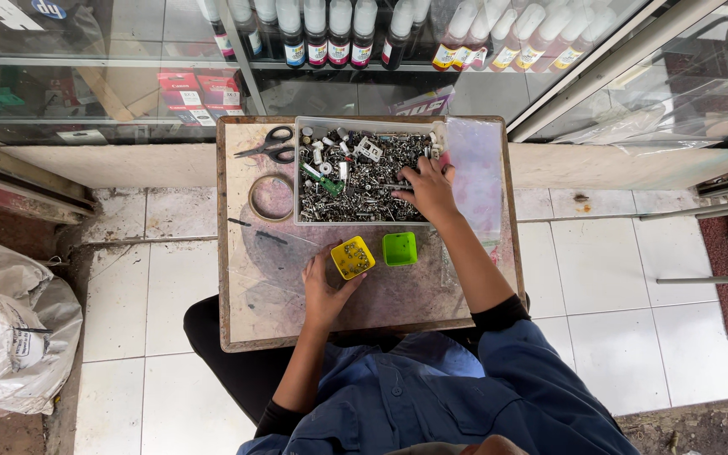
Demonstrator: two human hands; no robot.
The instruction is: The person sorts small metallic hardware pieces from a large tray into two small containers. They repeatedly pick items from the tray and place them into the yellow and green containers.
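A: Where is the right hand sitting?

B: It is reaching forward, arm nearly straight, fingers spread and pressing down into the screws in the clear tray at the far side of the board. Whether it is pinching anything, I cannot tell.

A: And the left hand?

B: It is lying bent at the elbow, loosely open, thumb and fingertips touching the yellow cup. The green cup is standing just beside it. Scissors and a tape ring are lying left of the tray.
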